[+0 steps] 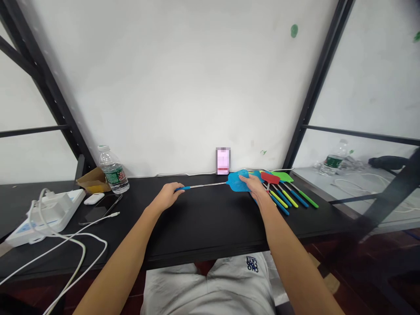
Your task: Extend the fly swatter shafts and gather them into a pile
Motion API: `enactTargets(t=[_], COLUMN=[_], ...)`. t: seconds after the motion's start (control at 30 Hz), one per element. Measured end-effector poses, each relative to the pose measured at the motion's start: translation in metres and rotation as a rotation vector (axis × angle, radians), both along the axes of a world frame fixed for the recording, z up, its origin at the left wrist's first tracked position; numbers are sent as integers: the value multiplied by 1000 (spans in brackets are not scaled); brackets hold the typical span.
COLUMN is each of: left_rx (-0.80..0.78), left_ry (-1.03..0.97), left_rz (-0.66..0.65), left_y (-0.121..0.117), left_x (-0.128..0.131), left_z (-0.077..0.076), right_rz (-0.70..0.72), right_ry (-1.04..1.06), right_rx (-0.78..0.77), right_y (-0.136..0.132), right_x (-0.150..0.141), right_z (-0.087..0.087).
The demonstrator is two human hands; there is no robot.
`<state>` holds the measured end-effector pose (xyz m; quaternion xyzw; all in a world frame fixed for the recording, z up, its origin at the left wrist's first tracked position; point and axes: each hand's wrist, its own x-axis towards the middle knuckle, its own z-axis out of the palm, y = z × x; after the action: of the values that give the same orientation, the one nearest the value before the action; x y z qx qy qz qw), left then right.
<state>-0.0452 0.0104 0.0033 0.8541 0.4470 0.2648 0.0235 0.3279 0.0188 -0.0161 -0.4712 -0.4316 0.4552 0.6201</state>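
Note:
A blue fly swatter [210, 186] lies stretched across the black table [203, 227], its thin metal rod extended. My left hand [168, 195] is closed round its blue handle at the left end. My right hand [254, 184] grips the blue mesh head at the right end. Just right of that hand lies a pile of several more fly swatters [285, 190] with red, green and blue heads and yellow, green and blue handles.
A water bottle [113, 170], a cardboard piece, a white case and a dark phone [100, 210] sit at the left, beside a white power strip [42, 214] with white cables. A pink item [223, 161] stands by the wall. Black frame posts rise on both sides.

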Motion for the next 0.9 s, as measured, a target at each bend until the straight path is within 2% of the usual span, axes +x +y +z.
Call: enactTargets(t=[0.33, 0.47, 0.63, 0.83, 0.9], left_rx=[-10, -34, -23, -20, 5], left_ry=[-19, -45, -73, -68, -76], left_rz=[29, 26, 20, 0, 32], left_y=[-4, -5, -7, -15, -16], left_x=[1, 6, 13, 31, 36], left_z=[4, 1, -3, -8, -10], right_rz=[-26, 26, 21, 88, 61], right_ry=[82, 94, 87, 44, 0], right_rx=[66, 73, 99, 142, 150], right_y=[-3, -5, -6, -10, -11], right_x=[-6, -12, -23, -45, -51], right_z=[2, 5, 5, 2, 1])
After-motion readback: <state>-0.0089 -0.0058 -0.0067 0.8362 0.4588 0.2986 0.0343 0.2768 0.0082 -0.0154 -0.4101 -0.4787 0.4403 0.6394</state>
